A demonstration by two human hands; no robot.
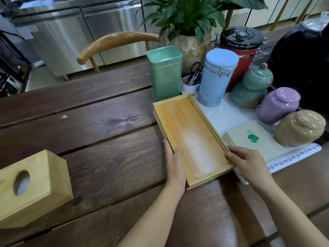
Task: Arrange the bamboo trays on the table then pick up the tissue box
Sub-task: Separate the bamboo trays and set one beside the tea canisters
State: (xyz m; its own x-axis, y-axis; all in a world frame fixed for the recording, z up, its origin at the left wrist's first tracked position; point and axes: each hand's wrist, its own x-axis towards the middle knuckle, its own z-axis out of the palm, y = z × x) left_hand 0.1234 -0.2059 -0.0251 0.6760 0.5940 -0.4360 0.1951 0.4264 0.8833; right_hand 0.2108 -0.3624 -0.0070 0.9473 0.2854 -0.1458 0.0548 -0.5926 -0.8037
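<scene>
A stack of shallow rectangular bamboo trays (188, 129) lies on the dark wooden table (99, 122), angled away from me at centre right. My left hand (175, 161) grips the stack's near left rim, thumb inside the top tray. My right hand (249, 163) holds the near right corner, fingers curled on the rim. The wooden tissue box (33, 186), with an oval slot in its top, rests on the table at the lower left, well apart from both hands.
To the right, a white tray with blue trim (292, 157) carries napkins (254, 139), a purple jar (278, 104), a tan jar (300, 128), a green gourd jar (252, 86) and a blue canister (216, 77). A green tin (165, 72), red canister, plant and chair stand behind.
</scene>
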